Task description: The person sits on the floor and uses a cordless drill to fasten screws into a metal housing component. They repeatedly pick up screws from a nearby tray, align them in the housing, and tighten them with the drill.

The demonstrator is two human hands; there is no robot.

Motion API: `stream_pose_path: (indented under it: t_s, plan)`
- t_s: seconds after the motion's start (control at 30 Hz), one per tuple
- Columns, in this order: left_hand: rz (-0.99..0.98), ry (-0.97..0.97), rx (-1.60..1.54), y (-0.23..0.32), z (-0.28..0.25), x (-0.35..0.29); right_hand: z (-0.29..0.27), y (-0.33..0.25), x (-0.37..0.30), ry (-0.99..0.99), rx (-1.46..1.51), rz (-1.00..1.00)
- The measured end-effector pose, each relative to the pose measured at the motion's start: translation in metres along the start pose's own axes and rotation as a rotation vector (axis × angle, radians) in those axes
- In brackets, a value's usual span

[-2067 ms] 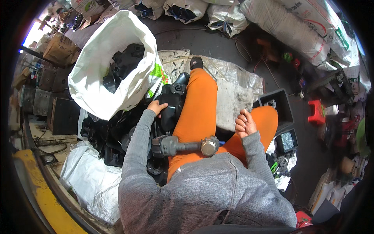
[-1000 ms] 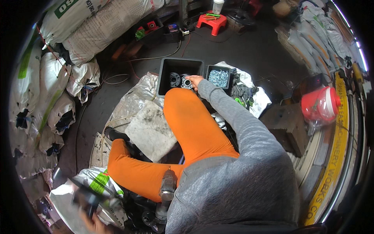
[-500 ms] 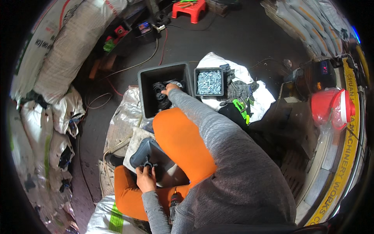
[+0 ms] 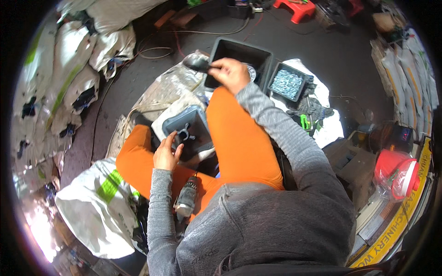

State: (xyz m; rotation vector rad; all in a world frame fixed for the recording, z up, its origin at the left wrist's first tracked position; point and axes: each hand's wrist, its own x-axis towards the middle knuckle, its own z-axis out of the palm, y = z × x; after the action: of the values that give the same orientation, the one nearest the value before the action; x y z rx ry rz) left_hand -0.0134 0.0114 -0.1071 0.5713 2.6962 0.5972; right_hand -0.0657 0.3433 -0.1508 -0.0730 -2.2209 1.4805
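My right hand (image 4: 230,74) is raised over the near left side of a large dark grey bin (image 4: 258,48), closed on a black rounded part (image 4: 196,63) that juts out to the left. Its exact kind cannot be made out. My left hand (image 4: 166,154) has thumb and fingers apart beside a grey plastic tub (image 4: 202,143) between my knees. Its fingertips are close to a small dark ring-shaped piece with arms (image 4: 191,136) on the tub. A power drill (image 4: 187,198) lies across my lap.
Right of the bin stands a smaller black box of silvery screws (image 4: 287,84). Grey gloves (image 4: 314,112) and a green-handled tool (image 4: 305,122) lie on a white sack. Full sacks (image 4: 73,87) line the left. A red stool (image 4: 297,9) stands at the back; a red container (image 4: 393,172) sits at right.
My right hand has come up out of the large bin, bringing the black rounded part. My left hand has loosened from the ring-shaped piece. The whole view has shifted.
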Motion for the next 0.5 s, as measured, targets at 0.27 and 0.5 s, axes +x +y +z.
stream_pose_path:
  t_s: [0.27,0.5]
  plan:
    - [-0.092,0.166,-0.125,0.008,-0.05,-0.15,0.093,-0.087,-0.095,-0.604,-0.509,-0.635]
    - [-0.171,0.088,-0.465,0.005,-0.032,-0.237,0.095,-0.08,-0.116,-0.94,-0.724,-0.579]
